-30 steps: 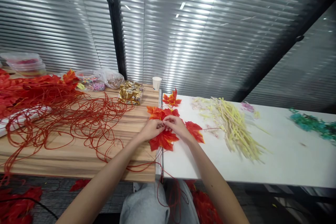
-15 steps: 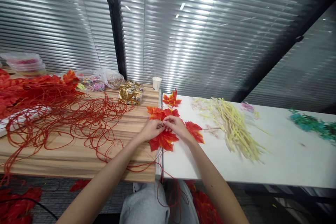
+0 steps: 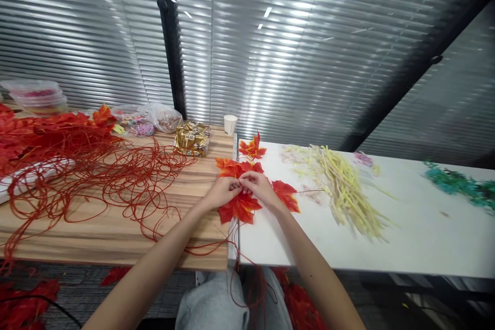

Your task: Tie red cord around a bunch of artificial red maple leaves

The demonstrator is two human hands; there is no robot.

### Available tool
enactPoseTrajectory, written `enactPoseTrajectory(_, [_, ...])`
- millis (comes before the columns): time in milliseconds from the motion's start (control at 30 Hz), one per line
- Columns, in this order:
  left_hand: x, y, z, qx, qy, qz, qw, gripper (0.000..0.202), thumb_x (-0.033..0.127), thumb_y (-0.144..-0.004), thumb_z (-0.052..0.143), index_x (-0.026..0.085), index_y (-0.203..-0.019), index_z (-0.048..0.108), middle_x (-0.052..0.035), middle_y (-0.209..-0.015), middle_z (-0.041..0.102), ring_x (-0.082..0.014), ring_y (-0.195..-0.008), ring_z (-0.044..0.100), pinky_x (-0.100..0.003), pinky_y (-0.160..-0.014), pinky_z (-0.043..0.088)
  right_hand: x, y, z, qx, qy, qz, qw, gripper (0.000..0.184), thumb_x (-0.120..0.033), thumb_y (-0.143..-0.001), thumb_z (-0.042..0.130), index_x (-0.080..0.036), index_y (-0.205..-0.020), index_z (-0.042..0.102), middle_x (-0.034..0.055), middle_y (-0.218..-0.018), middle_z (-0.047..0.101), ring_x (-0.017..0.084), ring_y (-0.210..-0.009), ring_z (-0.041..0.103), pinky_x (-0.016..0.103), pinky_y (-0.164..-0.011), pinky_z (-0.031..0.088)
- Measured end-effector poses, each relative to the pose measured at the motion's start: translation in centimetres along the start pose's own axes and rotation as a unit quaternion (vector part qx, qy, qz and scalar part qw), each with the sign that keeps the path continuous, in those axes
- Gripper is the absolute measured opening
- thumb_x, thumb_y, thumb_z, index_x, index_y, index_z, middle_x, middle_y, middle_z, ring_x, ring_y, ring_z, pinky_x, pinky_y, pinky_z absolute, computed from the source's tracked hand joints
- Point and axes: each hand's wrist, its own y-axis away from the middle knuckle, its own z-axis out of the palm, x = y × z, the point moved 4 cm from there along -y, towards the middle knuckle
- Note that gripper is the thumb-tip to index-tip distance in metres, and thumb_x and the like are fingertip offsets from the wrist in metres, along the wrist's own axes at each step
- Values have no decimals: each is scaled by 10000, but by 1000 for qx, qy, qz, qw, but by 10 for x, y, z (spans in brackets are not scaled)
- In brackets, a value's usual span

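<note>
My left hand and my right hand meet fingertip to fingertip over a cluster of red and orange maple leaves at the seam between a wooden table and a white table. Both hands pinch at the same spot on the leaf garland, fingers closed. A thin red cord runs from under my hands down over the table edge toward my lap. One more orange leaf lies just beyond my hands.
A big tangle of red cord and more leaves covers the wooden table's left. Behind it are plastic bags, a gold packet, a paper cup. Yellow stems and teal sprigs lie on the white table.
</note>
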Motion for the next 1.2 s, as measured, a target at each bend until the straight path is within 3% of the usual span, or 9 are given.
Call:
enactPoseTrajectory(233, [-2, -2, -1, 20, 6, -7, 1000, 182, 191, -759, 434, 110, -722, 592, -24, -682, 618, -112, -603, 526, -197, -563, 389, -9, 2, -1, 17, -12, -15, 1000, 163, -318, -720, 556, -165, -759, 598, -1, -608, 572, 99, -507, 517, 203, -463, 409])
enactPoseTrajectory(567, [8, -1, -8, 57, 29, 9, 998, 178, 184, -762, 456, 127, -773, 624, -45, -777, 657, -135, -699, 577, -227, -672, 418, -14, 3, -3, 55, -36, -33, 997, 177, -337, -743, 534, -171, -770, 588, 0, -643, 574, 103, -522, 533, 222, -516, 440])
enactPoseTrajectory(833, [7, -1, -8, 70, 45, 7, 996, 187, 228, -750, 508, 135, -836, 646, -51, -814, 673, -130, -655, 568, -223, -620, 409, -16, 4, -4, 80, -49, -43, 995, 170, -330, -721, 565, -164, -757, 581, -3, -645, 576, 100, -510, 519, 224, -505, 438])
enactPoseTrajectory(1200, [10, 1, -9, 89, -21, 38, 995, 262, 309, -809, 437, 137, -745, 623, -21, -709, 643, -120, -620, 541, -209, -581, 372, -12, 2, -4, 94, -56, -42, 993, 166, -327, -713, 577, -169, -761, 581, 2, -657, 580, 119, -551, 548, 234, -520, 460])
